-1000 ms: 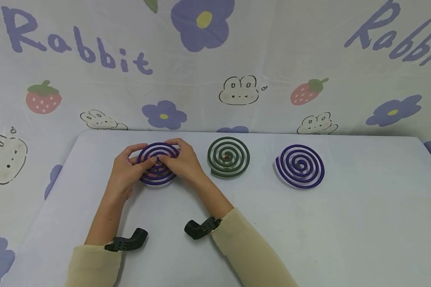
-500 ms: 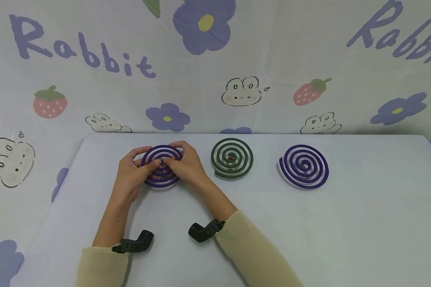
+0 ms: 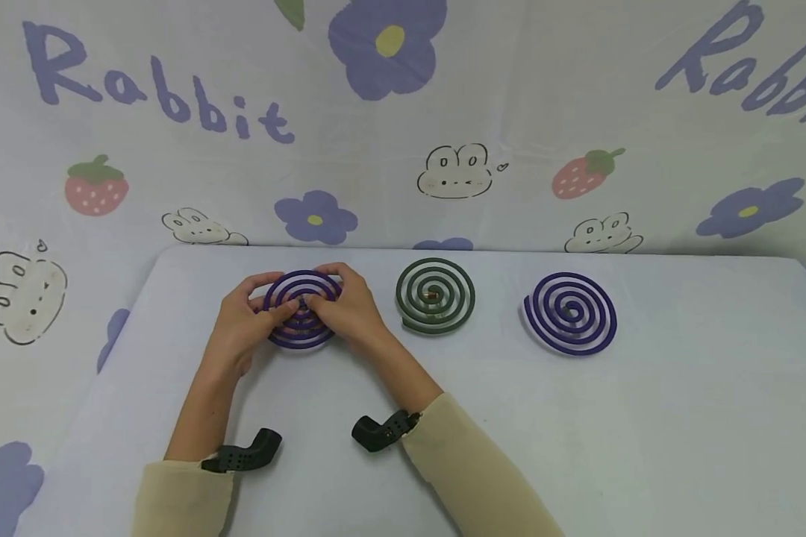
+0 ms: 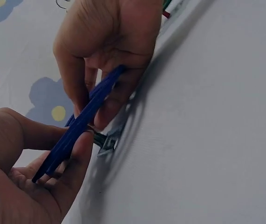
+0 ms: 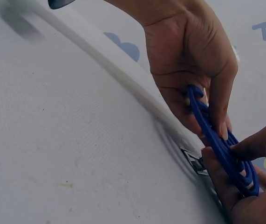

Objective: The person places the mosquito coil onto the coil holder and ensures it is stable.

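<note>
A dark purple mosquito coil is held between both hands at the left of the table. My left hand grips its left side, thumb on top near the middle and fingers round the rim and below. From the other side, my right hand pinches it likewise, and the thumbs nearly meet. In the left wrist view the coil is clear of the table, over a small metal stand. The same stand shows under the coil in the right wrist view. Whether coil and stand are joined is hidden by the fingers.
Right of the hands a green coil sits on a small stand. Farther right is another purple coil, slightly tilted. All are on the white table, whose back edge meets a printed cloth.
The head view has shifted slightly, so everything appears a little farther right than a second ago. Both hands keep their hold on the purple coil, with no clear movement against the table.
</note>
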Tool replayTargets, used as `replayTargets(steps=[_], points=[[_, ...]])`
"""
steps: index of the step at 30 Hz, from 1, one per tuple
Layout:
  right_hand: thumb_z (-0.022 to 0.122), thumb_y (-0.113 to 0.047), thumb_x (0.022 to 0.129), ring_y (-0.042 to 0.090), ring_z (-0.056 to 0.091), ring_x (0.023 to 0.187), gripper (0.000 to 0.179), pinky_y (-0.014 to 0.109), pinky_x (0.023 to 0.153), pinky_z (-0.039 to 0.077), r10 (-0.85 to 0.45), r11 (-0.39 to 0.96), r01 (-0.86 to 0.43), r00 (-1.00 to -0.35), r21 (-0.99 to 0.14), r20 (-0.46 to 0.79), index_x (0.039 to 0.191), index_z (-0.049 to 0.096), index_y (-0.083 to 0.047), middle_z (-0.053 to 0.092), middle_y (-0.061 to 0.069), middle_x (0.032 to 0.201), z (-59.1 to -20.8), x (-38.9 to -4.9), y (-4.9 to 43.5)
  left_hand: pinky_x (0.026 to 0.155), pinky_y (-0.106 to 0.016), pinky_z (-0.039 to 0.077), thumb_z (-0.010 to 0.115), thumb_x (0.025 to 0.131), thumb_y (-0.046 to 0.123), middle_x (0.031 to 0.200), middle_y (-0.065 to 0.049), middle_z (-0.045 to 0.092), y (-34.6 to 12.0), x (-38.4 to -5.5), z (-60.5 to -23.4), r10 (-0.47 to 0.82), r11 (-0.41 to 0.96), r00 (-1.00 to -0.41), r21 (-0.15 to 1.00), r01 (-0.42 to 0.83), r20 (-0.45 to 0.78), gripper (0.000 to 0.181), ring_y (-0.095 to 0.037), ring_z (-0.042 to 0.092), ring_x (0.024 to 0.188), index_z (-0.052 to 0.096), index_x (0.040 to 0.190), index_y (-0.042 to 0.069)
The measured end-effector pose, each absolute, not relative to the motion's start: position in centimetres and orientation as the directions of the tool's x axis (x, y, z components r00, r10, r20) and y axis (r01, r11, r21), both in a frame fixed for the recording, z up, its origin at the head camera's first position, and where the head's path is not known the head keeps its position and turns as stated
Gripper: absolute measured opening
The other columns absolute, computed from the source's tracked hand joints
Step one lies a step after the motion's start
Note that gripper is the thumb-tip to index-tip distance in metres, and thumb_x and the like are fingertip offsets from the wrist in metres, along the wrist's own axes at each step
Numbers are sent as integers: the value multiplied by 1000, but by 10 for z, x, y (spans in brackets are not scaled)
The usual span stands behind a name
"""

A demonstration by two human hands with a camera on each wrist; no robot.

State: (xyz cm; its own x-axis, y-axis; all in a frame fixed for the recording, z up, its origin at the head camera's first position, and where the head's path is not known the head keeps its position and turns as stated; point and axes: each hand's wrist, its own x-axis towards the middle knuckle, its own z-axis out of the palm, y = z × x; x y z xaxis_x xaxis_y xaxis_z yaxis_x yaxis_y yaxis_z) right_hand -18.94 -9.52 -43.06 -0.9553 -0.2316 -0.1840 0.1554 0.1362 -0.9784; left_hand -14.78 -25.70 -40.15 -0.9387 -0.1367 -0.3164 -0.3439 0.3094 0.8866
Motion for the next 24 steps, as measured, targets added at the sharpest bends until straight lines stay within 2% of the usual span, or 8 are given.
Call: replayTargets(steps=[5, 12, 19, 24], points=[[74, -7, 94, 21, 66, 106, 43, 33, 94, 58, -231, 177, 155, -953, -972, -194, 135, 64, -10, 69, 16, 127, -430, -190, -94, 85, -12, 54, 71, 102, 20, 144, -28, 64, -257, -150, -406, -126, 303, -933, 883, -359, -337, 66, -23, 68, 117, 41, 160, 10], [73, -6, 93, 22, 67, 104, 42, 38, 95, 59, -239, 174, 141, -954, -975, -180, 135, 65, -8, 71, 19, 122, -430, -193, -92, 90, -15, 53, 69, 103, 21, 151, -25, 60, -259, -151, -406, -92, 292, -928, 881, -372, -361, 67, -29, 66, 127, 38, 161, 10], [74, -12, 93, 24, 70, 102, 46, 38, 93, 60, -253, 263, 82, -956, -961, -151, 138, 64, -11, 75, 19, 118, -427, -193, -89, 86, -12, 53, 67, 104, 20, 152, -26, 58, -260, -151, -403, -86, 280, -932, 889, -362, -353, 65, -21, 67, 121, 38, 161, 8], [73, -15, 94, 24, 71, 98, 46, 37, 88, 61, -254, 309, 42, -959, -950, -125, 139, 64, -11, 76, 18, 115, -426, -193, -85, 87, -11, 52, 67, 104, 22, 153, -25, 58, -261, -150, -403, -90, 292, -932, 885, -362, -351, 66, -29, 64, 129, 38, 162, 9]])
